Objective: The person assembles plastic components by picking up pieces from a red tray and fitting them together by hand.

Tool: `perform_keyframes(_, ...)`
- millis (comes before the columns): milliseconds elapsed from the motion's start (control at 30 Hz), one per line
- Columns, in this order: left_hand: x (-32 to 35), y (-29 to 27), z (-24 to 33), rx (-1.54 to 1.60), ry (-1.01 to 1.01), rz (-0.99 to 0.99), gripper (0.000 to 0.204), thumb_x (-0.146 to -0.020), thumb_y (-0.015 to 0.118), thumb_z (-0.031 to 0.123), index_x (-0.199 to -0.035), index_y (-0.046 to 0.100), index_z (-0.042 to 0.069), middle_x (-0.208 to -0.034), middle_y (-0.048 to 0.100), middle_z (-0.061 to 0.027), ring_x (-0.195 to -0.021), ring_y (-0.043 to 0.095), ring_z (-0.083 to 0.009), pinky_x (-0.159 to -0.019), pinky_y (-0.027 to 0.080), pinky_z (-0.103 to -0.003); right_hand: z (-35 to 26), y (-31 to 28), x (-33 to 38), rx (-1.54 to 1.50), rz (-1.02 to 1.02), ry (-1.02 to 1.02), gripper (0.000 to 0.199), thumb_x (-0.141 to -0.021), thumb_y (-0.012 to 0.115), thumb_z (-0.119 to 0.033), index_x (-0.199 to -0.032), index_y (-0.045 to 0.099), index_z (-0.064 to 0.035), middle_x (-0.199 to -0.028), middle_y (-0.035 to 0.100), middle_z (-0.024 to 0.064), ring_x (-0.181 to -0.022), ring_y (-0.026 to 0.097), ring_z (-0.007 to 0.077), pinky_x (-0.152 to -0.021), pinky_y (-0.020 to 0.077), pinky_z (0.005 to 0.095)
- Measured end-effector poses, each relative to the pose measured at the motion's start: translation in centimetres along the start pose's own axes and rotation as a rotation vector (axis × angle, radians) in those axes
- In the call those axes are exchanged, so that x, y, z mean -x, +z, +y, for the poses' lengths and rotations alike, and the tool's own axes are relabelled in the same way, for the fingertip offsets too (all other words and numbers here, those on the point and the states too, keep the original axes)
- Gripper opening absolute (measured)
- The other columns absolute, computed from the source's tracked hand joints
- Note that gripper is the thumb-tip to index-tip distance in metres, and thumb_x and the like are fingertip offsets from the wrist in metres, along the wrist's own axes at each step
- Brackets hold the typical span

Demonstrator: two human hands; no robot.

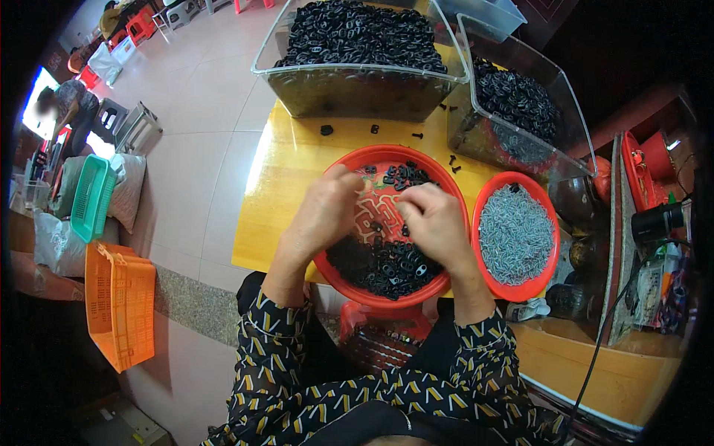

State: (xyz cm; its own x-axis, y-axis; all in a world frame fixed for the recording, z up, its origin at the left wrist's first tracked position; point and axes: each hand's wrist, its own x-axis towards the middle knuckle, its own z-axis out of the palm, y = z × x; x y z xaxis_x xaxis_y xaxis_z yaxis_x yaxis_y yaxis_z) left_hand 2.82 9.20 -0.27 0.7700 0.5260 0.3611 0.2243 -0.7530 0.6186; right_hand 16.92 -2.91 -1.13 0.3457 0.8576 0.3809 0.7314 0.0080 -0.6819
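Observation:
Both my hands hover over a round red tray [454, 175] that holds small black plastic parts with oval holes [405, 267]. My left hand [326, 209] is above the tray's left side, fingers curled closed and blurred a little; what they grip is hidden. My right hand [435, 223] is over the right side, thumb and forefinger pinched together, and anything between them is too small to name. To the right of the tray stands a red basin [552, 256] full of small silvery screw-like pieces [517, 234].
On the yellow table [260, 215] stand two clear bins, a large one [357, 93] and a smaller one [465, 119], heaped with black parts. A few loose parts lie near them. An orange crate [119, 305] and green basket [93, 197] are at left. Another person [71, 108] bends over beyond.

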Motion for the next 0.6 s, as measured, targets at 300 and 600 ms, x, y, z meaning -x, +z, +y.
perform_keyframes(300, -1.0, 1.7, -0.6, -0.03, 0.064, -0.069, 0.012, -0.064, 0.058, 0.001, -0.076, 0.059, -0.001, -0.075, 0.054, -0.0144, -0.069, 0.055, -0.0305, -0.061, 0.044, -0.037, -2.1, 1.8, 0.5, 0.344, -0.258, -0.154, 0.01, -0.066, 0.052, -0.002, -0.075, 0.056, 0.0001, -0.08, 0.051, 0.0169, -0.08, 0.051, 0.0307, -0.069, 0.0439, 0.0393)
perform_keyframes(600, -1.0, 3.2, -0.8, -0.158, 0.126, -0.125, 0.012, -0.061, 0.058, 0.005, -0.07, 0.054, -0.002, -0.072, 0.05, -0.0155, -0.07, 0.052, -0.0318, -0.062, 0.043, -0.037, -1.8, 2.0, 0.6, 0.358, -0.287, -0.202, 0.01, -0.063, 0.05, 0.001, -0.072, 0.052, 0.0043, -0.076, 0.05, 0.0184, -0.077, 0.049, 0.0317, -0.071, 0.041, 0.0383)
